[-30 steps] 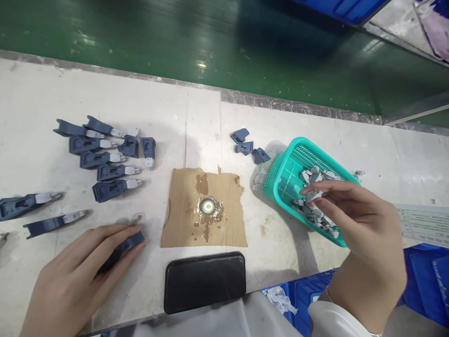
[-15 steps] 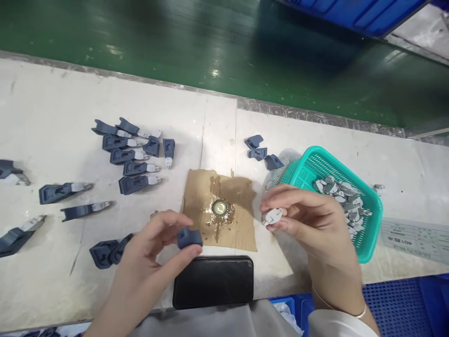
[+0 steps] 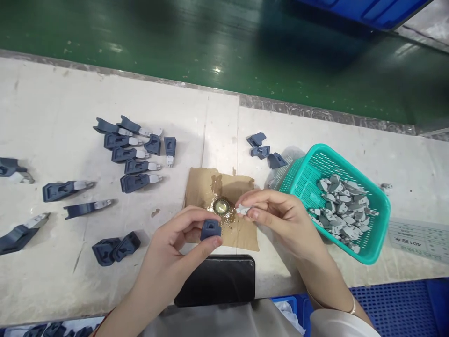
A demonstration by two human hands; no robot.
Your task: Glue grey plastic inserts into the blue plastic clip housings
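Observation:
Between thumb and fingers, my left hand (image 3: 185,243) holds a dark blue plastic part (image 3: 211,229), a square hole in its face turned toward the right. My right hand (image 3: 284,220) pinches a small light grey plastic piece (image 3: 242,210) just right of a metal bottle cap (image 3: 221,206). Pale liquid fills the cap, and wet spots surround it on a brown cardboard piece (image 3: 199,185). The two held parts are apart from each other. Below the cardboard lies a black phone (image 3: 220,283), partly covered by my left hand.
A green basket (image 3: 380,229) with many grey pieces (image 3: 345,206) stands at right. Loose dark blue parts (image 3: 260,151) lie behind the cardboard. Several blue parts joined to grey pieces (image 3: 135,182) are spread at left. A printed label sheet (image 3: 417,238) lies right of the basket.
My right hand has moved left from near the basket to beside the bottle cap, bringing the grey piece. My left hand has shifted right and slightly up, turning the blue part's hole into view.

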